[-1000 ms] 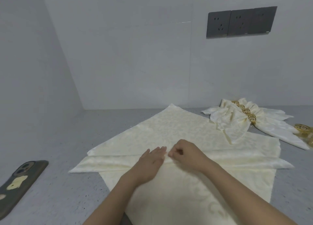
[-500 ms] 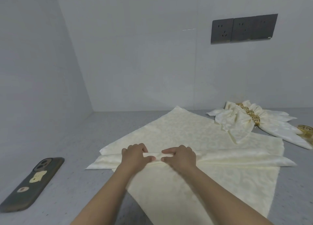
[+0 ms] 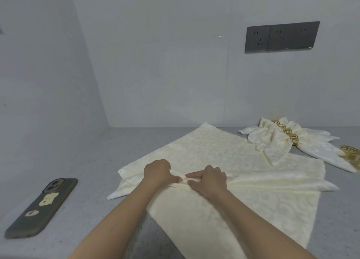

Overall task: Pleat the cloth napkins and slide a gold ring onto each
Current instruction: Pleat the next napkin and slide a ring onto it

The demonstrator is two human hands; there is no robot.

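Napkin (image 3: 224,157) at frame centre now shows a raised pleat; a second ago it lay flatter. Left hand (image 3: 158,174) and right hand (image 3: 209,180) both pinch this fold. Pleating just begun; ring pending.

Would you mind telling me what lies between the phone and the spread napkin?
Only bare grey countertop separates the phone from the napkin, in the head view.

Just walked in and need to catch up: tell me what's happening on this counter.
A person is pleating a cream napkin spread on the grey counter. The left hand and right hand pinch a raised fold across its middle, close together. Far right, finished napkins already wear gold rings, and a spare gold ring lies beside them. A phone lies face down at left.
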